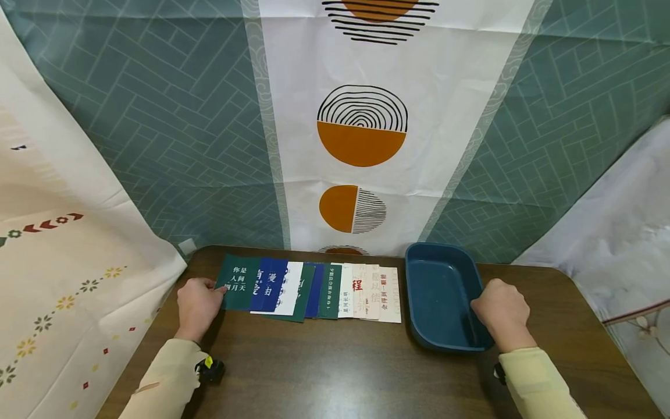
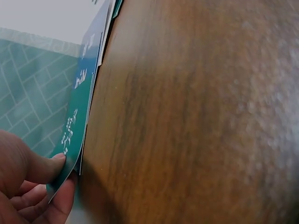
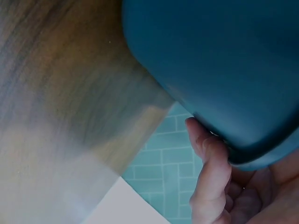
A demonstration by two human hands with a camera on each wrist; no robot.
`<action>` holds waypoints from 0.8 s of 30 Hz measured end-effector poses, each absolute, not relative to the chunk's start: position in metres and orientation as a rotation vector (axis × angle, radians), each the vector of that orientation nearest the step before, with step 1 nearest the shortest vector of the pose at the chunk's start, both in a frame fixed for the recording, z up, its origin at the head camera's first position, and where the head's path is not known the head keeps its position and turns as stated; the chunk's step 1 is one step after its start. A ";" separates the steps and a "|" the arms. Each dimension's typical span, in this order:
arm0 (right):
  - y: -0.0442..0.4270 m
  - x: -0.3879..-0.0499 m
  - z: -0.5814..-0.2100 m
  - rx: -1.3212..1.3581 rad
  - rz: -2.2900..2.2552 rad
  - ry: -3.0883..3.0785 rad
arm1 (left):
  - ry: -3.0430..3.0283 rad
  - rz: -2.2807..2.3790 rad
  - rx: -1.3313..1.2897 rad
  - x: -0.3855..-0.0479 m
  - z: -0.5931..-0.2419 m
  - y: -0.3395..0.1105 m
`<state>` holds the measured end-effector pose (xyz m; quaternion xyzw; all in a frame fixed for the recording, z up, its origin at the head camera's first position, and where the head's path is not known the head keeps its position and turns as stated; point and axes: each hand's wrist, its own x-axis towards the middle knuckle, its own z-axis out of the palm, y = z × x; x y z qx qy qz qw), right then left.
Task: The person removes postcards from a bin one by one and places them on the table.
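My left hand [image 1: 198, 308] is at the left end of a row of overlapping cards. Between thumb and fingertips it pinches the edge of a dark green card [image 2: 71, 122] with white Chinese characters, and that edge bends up slightly off the table. The row runs right through a blue card [image 1: 269, 285], more green and white ones, and cream cards [image 1: 389, 294] at the far end. My right hand [image 1: 502, 311] grips the right rim of a deep blue plastic bin [image 1: 445, 291]. From the right wrist, the fingers [image 3: 212, 172] sit under the bin's lip; the thumb is hidden there.
A brown wooden table [image 1: 324, 372] lies under everything. Behind its far edge hangs a patterned cloth [image 1: 209, 116] in green and white. Light-coloured cloths hang at the left [image 1: 68, 262] and right [image 1: 617, 221]. The bin stands just right of the last cream card.
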<state>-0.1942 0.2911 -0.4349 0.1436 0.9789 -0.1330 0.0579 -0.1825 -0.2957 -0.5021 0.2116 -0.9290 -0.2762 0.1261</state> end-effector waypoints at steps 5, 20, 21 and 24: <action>0.299 -0.194 -0.437 0.456 -0.414 2.947 | -2.748 -0.755 0.586 -0.182 -0.503 -0.293; 0.310 -0.196 -0.429 0.463 -0.404 2.912 | -2.761 -0.691 0.646 -0.183 -0.497 -0.290; 0.310 -0.197 -0.428 0.464 -0.403 2.915 | -2.738 -0.693 0.622 -0.183 -0.495 -0.289; 0.309 -0.196 -0.422 0.477 -0.405 2.918 | -2.659 -0.722 0.552 -0.184 -0.484 -0.282</action>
